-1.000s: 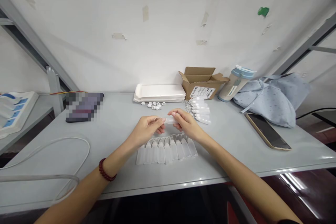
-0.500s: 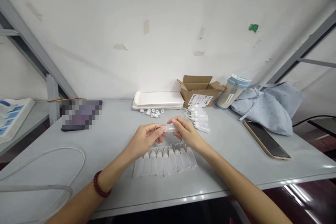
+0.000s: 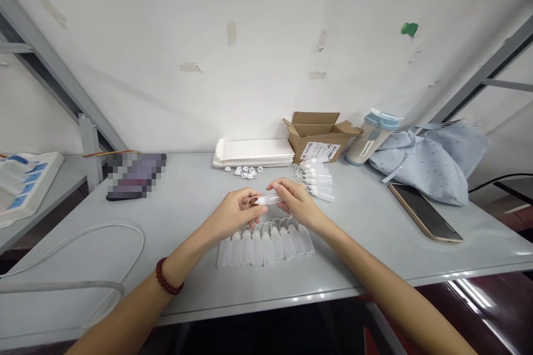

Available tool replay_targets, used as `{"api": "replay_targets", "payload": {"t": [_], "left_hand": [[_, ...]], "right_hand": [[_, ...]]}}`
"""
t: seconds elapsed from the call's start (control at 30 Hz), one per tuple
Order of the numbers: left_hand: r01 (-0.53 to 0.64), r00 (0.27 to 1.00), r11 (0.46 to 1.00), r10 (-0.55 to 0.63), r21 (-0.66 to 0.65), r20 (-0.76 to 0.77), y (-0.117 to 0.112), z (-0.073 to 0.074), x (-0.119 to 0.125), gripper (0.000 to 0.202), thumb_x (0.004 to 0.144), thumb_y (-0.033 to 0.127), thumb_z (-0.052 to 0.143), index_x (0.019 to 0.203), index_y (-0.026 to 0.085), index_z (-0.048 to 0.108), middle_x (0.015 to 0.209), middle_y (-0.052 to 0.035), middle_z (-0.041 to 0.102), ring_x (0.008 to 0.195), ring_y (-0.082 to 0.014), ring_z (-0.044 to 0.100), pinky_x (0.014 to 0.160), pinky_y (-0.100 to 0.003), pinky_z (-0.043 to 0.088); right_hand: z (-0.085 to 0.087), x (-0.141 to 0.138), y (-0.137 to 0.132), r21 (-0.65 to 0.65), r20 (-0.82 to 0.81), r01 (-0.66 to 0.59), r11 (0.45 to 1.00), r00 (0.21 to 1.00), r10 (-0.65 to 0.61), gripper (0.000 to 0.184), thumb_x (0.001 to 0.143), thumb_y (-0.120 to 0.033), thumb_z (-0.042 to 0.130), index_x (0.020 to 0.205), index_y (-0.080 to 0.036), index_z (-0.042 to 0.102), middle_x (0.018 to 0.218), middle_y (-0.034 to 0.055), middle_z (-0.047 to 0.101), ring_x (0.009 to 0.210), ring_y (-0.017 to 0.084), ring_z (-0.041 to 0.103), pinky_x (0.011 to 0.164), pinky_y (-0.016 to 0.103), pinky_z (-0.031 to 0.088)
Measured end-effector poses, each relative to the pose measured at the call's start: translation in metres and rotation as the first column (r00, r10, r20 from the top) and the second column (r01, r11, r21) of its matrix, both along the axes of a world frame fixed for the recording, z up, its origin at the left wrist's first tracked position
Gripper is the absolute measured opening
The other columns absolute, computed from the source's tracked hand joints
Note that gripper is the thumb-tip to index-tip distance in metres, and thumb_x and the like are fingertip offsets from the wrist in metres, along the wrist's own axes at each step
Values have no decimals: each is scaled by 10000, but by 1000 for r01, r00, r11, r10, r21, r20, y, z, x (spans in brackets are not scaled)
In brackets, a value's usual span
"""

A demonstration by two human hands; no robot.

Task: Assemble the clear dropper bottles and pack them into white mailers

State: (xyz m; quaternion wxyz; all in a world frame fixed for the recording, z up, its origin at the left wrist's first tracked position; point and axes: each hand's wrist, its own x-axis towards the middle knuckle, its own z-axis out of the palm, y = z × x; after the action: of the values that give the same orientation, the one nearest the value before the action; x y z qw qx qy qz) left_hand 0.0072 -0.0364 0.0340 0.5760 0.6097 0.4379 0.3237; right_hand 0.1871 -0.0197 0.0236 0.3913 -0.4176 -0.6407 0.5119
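1. Grey desk against a pale wall; your work is mid-desk.
2. Your R hand is closed lightly, thumb & fingers pinching the butt end of a clear bottle. Bottle is approx. level btwn your hands, held up off the desk, beyond the row.
3. Your L hand is part-curled, thumb just beside the bottle's white tip; can't tell if it has a grip. Thin cord loops from the tip toward your L fingers.
4. Row of like bottles lies nearer you, side by side, tips & cords facing away.
5. Past your R hand, nr the box, a batch lies w/ tips to the left.
6. Loose caps sit in front of the white stack, untouched.
7. Step in hand: prob. work at this bottle's tip end. Can't tell if the tip is fully seated.
8. Next move prob. calls for a steady R pinch w/o squeezing (plastic looks soft), sure L fingertips at the tip, cord clear of the thumb, wrists off the row.
9. Phone & tumbler: off R, well apart from your hands.
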Motion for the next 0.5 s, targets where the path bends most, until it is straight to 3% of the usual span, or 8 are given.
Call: {"api": "replay_targets", "payload": {"t": [0.13, 0.23, 0.37, 0.43, 0.5], "left_hand": [[27, 999, 994, -29, -103, -18, -1, 0, 1, 371, 802, 478, 566, 637, 148, 532, 563, 7, 558, 466, -99, 530, 476, -226, 419], [-6, 997, 986, 18, -165, 69, -1, -1, -1, 404, 808, 504, 560, 619, 150, 515, 529, 22, 508, 436, -91, 496, 440, -219, 397], [-35, 977, 969, 85, -245, 195, 1, -3, -5, 384, 816, 513, 554, 725, 140, 565, 576, 21, 505, 445, -81, 463, 398, -200, 364], [-19, 978, 966, 71, -257, 194, 2, -4, -6, 391, 813, 521, 555, 751, 136, 579, 579, 19, 505, 446, -82, 462, 393, -201, 363], [-37, 985, 975, 73, -218, 158, 1, -5, -4, 411, 807, 536, 553, 690, 141, 557, 553, 30, 473, 430, -76, 436, 386, -202, 359]], "right_hand": [[-5, -1, -2, 40, 31, -14, 999, 999, 12, 334, 886, -494, 439, 891, -179, 552, 549, -78, 314, 483, 77, 312, 456, 204, 267], [-6, -1, -3, 181, 127, -16, 983, 992, -7, 306, 878, -480, 488, 925, -187, 563, 569, -61, 395, 506, 93, 363, 483, 221, 314], [-3, 1, -4, 481, 219, -21, 876, 971, -97, 240, 849, -404, 575, 955, -188, 579, 731, 13, 561, 605, 129, 473, 571, 258, 397], [-2, 2, -4, 558, 226, -28, 829, 967, -120, 209, 869, -378, 550, 928, -181, 590, 755, 30, 566, 623, 134, 480, 582, 260, 393], [-2, 2, -5, 576, 245, -40, 816, 961, -126, 211, 870, -382, 547, 865, -176, 594, 698, 14, 533, 594, 127, 456, 565, 255, 365]]}}
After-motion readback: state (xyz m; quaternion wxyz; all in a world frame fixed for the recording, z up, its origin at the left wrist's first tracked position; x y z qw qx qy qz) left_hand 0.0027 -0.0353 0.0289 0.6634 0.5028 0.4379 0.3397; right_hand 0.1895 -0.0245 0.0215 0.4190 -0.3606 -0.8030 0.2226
